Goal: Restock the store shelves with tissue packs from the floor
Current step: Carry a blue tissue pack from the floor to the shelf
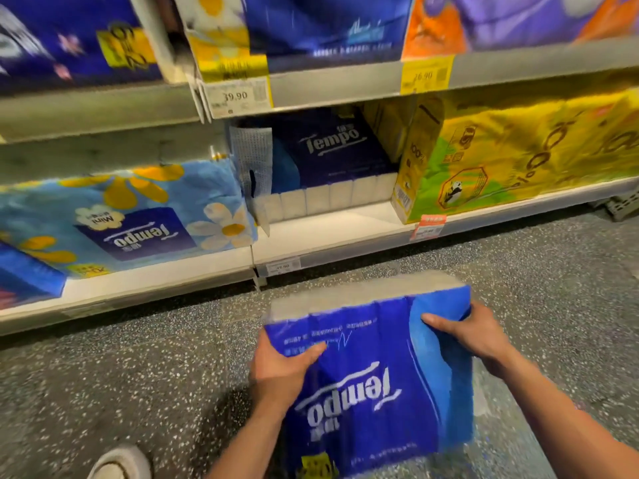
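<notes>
A dark blue Tempo tissue pack [373, 385] is held above the speckled floor, its logo upside down to me. My left hand [280, 371] grips its left side with the thumb across the front. My right hand [473, 335] grips the upper right edge, thumb on the light blue panel. On the bottom shelf [332, 229] straight ahead, another dark blue Tempo pack [332, 150] sits set back, with bare shelf in front of it.
A light blue flowered Tempo pack [138, 216] lies on the shelf to the left, a yellow-green pack [518, 157] to the right. Price tags [238, 96] hang on the upper shelf edge. My shoe [121, 461] shows at bottom left. A grey crate [626, 205] stands far right.
</notes>
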### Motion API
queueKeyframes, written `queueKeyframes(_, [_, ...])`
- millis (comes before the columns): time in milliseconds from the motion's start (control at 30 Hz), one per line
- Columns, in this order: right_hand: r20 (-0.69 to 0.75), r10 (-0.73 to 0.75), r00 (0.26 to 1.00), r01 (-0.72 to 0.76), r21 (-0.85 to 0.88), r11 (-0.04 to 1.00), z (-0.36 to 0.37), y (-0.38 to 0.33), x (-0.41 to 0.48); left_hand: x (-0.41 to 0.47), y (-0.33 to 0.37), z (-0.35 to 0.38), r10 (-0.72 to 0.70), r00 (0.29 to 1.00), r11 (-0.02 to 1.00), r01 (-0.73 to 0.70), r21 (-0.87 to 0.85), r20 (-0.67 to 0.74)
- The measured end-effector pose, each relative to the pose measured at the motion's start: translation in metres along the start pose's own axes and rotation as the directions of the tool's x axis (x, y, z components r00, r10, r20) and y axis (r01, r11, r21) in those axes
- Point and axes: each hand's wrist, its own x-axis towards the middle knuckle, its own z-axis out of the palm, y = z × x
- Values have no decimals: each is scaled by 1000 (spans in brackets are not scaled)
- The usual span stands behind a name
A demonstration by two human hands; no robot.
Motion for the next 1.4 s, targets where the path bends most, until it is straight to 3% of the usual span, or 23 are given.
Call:
queueKeyframes(167, [-163, -219, 962, 232, 61, 971, -23, -83, -10, 3, 118, -22, 337, 938, 942, -336, 27, -84])
queueKeyframes(333, [-257, -378, 889, 419, 128, 899, -45, -168, -14, 16, 196, -36, 471, 870, 879, -477, -2, -144])
queueKeyframes(567, [-216, -455, 864, 503, 311, 807, -41, -229, 2, 44, 226, -48, 564, 790, 809, -587, -34, -239])
queueKeyframes(767, [-239, -486, 841, 541, 383, 749, -3, -229, 37, 75, 220, -55, 535, 786, 821, -571, -30, -309])
queueKeyframes(1033, [-236, -447, 863, 499, 253, 829, 23, -191, 88, 117, 206, -44, 528, 824, 849, -516, 111, -207])
queueKeyframes(1167, [-186, -457, 870, 487, 181, 854, 17, -204, 127, 130, 217, -42, 552, 820, 814, -492, 307, -150])
queueKeyframes(1400, [-212, -401, 891, 373, -161, 914, 29, -219, 107, 132, 208, -56, 622, 775, 749, -546, 375, -112])
